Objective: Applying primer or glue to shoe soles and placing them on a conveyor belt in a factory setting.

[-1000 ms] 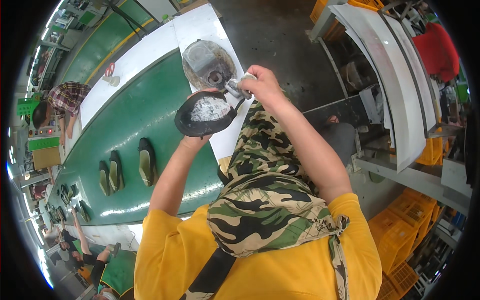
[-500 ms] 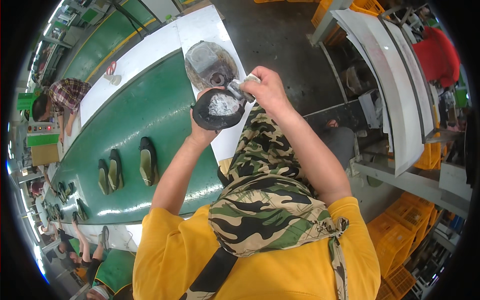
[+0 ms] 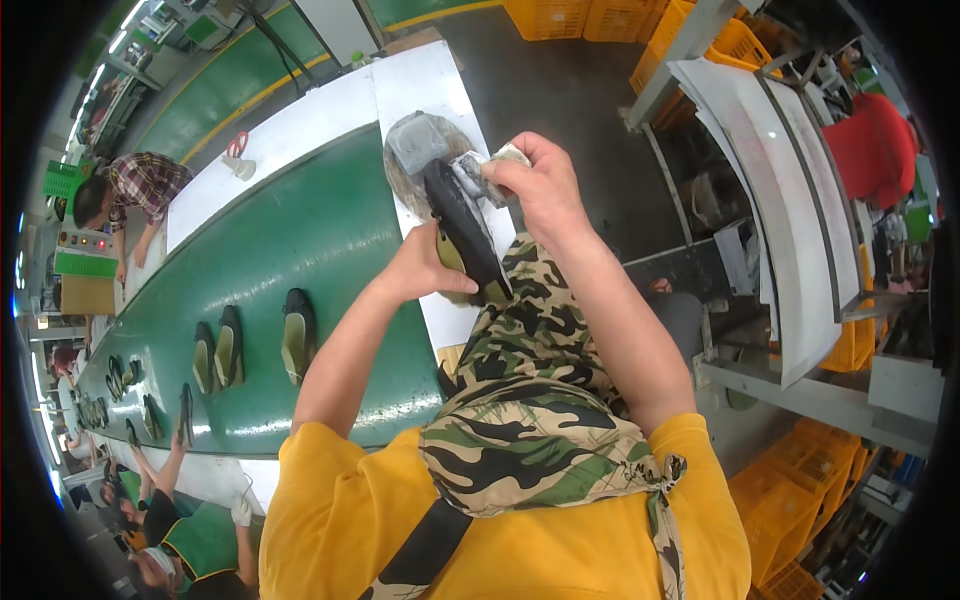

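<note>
My left hand (image 3: 420, 265) grips a black shoe (image 3: 470, 235), thumb across its near part and the other fingers hidden beneath. An olive-green last (image 3: 452, 255) shows along the shoe's left side. The shoe lies lengthwise, its far end close to a stained round tray (image 3: 405, 185). My right hand (image 3: 545, 185) pinches a crumpled grey-white cloth (image 3: 475, 178) against the shoe's far end. On the tray sits a translucent plastic container (image 3: 417, 143), just beyond the shoe.
Several shoes on lasts, such as one dark shoe (image 3: 298, 335), stand on the green conveyor belt (image 3: 345, 270). A white ledge (image 3: 420, 85) borders it. Co-workers, one in a checked shirt (image 3: 150, 185), are across the belt. Orange crates (image 3: 790, 490) stack at the right.
The shoe has turned in my left hand: its whitish, dusty patch faced up before, and now its long black side does. The cloth in my right hand now meets the shoe's far end.
</note>
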### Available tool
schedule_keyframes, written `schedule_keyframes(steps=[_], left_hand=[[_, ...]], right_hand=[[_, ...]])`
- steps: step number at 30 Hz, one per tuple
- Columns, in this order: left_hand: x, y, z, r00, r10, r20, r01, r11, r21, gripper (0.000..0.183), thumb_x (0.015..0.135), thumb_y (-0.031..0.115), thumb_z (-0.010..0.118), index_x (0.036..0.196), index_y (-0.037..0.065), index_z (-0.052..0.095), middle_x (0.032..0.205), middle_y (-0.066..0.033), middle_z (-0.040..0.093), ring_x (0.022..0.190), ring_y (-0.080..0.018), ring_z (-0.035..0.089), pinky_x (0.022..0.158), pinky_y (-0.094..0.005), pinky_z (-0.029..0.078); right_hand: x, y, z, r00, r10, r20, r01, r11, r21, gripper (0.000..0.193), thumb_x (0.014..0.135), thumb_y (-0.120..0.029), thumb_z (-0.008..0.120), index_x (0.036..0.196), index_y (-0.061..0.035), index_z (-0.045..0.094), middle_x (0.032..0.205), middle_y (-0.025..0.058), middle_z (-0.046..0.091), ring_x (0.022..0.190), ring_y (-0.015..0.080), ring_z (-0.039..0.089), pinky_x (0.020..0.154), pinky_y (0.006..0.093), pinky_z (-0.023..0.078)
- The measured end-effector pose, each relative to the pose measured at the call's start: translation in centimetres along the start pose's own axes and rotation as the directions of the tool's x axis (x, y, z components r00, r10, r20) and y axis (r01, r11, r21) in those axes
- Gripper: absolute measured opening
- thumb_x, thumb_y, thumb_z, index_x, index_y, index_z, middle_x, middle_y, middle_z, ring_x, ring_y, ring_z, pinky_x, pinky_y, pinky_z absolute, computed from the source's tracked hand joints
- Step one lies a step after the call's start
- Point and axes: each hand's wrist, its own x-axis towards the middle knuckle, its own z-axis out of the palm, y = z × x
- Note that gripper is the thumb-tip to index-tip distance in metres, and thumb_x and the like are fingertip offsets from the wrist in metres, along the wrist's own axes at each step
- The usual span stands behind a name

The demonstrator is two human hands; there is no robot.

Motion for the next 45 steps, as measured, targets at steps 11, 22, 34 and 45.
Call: schedule_keyframes(steps=[11,22,34,45], left_hand=[[0.5,1.2,0.0,0.976,0.009,0.218,0.095,0.882,-0.461,0.096,0.051,0.023,0.087,0.132,-0.004,0.044,0.118,-0.0108,0.06,0.105,-0.0211,0.06,0.096,-0.0321,0.045],[0.9,-0.6,1.8,0.921,-0.087,0.381,0.334,0.678,-0.654,0.082,0.059,0.025,0.079,0.129,-0.002,0.046,0.112,-0.0125,0.062,0.099,-0.0228,0.064,0.089,-0.0341,0.052],[3.2,-1.1,4.0,0.946,-0.113,0.305,0.308,0.609,-0.731,0.073,0.067,0.026,0.075,0.129,0.0,0.046,0.113,-0.0134,0.063,0.1,-0.0264,0.064,0.091,-0.0381,0.053],[7.4,-1.8,6.7,0.947,-0.083,0.309,0.303,0.548,-0.78,0.059,0.074,0.025,0.073,0.122,-0.001,0.052,0.111,-0.0146,0.063,0.101,-0.0277,0.064,0.091,-0.0383,0.052]], right_hand=[[3.3,-0.9,-0.6,0.978,-0.198,0.06,0.201,0.978,-0.057,0.013,0.079,-0.002,0.066,0.077,-0.0058,0.054,0.072,-0.0009,0.057,0.065,0.0053,0.05,0.058,0.0218,0.039],[0.7,2.0,-3.6,0.986,-0.117,0.118,0.114,0.993,0.039,0.012,0.078,0.003,0.062,0.076,-0.0056,0.054,0.079,0.0027,0.061,0.07,0.0077,0.053,0.063,0.0231,0.042],[-6.3,3.2,-8.1,0.987,-0.027,0.16,0.018,0.998,0.062,0.014,0.076,0.003,0.062,0.076,-0.0056,0.051,0.087,0.0059,0.062,0.079,0.0109,0.055,0.07,0.0262,0.043],[-12.8,2.4,-14.8,0.997,-0.051,0.052,0.044,0.99,0.131,0.014,0.075,0.002,0.062,0.075,-0.0052,0.049,0.085,0.0074,0.061,0.078,0.012,0.054,0.07,0.0268,0.042]])
